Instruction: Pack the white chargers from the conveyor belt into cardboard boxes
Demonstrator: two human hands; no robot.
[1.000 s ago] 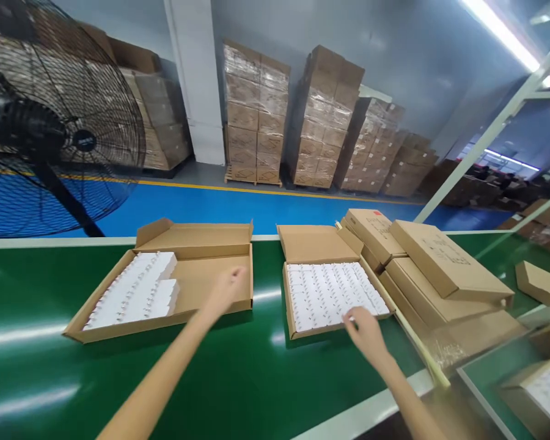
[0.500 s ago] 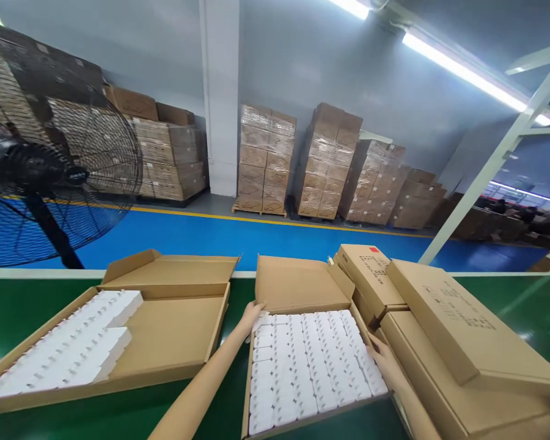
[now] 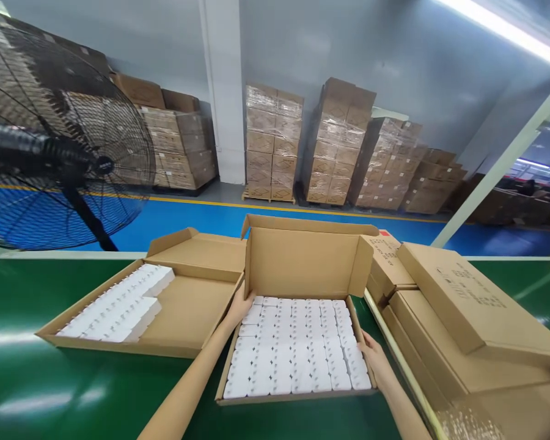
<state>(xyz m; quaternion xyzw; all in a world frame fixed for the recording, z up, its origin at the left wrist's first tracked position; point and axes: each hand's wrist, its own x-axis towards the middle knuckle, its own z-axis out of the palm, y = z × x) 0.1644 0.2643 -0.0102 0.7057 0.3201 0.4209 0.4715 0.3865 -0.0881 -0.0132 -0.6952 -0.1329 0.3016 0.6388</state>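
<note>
In front of me an open cardboard box [image 3: 302,263] stands on the green surface, its lid raised at the back. Rows of small white boxes [image 3: 293,348] with little protruding tabs fill its tray. My left hand [image 3: 242,305] grips the left wall near the lid hinge, fingers curled over the edge. On the opposite side, my right hand [image 3: 372,355] holds the right wall, fingertips inside and against the white pieces. To the left lies a second open carton [image 3: 197,311], partly filled with similar white pieces [image 3: 119,305].
Closed cardboard boxes [image 3: 476,305] are stacked at the right, beside a pale rail [image 3: 396,360]. A large black fan [image 3: 73,159] stands at the left. Beyond the green table [image 3: 22,299], wrapped carton stacks [image 3: 275,143] line the wall across a blue floor [image 3: 197,221].
The held box has moved left and back, squaring up beside the second carton. Its lid has risen more upright. My view has shifted slightly, and both hands stay on the box.
</note>
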